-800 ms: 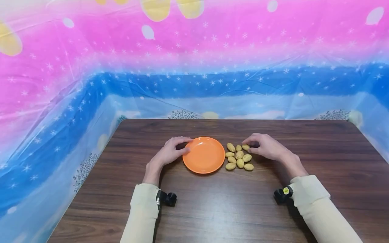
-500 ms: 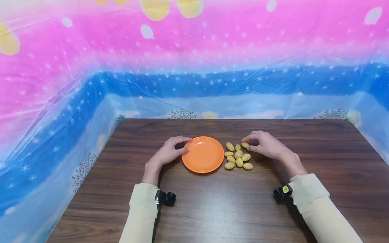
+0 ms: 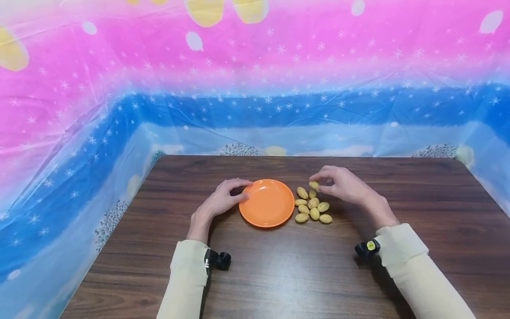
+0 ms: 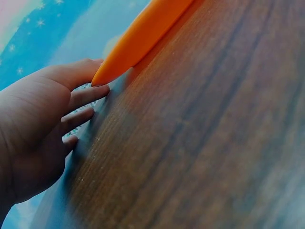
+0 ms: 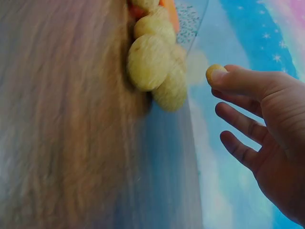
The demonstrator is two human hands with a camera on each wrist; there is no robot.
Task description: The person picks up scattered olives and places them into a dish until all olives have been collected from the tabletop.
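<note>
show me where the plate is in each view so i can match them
Head: plate below centre, slightly right.
Left wrist: plate at top, left of centre, edge-on.
Right wrist: plate at top, just right of centre, partly behind yellow pieces.
Shared landmark: the table.

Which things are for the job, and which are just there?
For the job:
Left hand, touching the orange plate
Right hand, pinching a yellowish oval piece
Other oval pieces beside the plate

Just there:
Snowflake cloth behind
Table underneath
Black wrist devices

On the table [image 3: 275, 270], the plate [image 3: 266, 208] lies left of the clustered potatoes [image 3: 314, 203].
</note>
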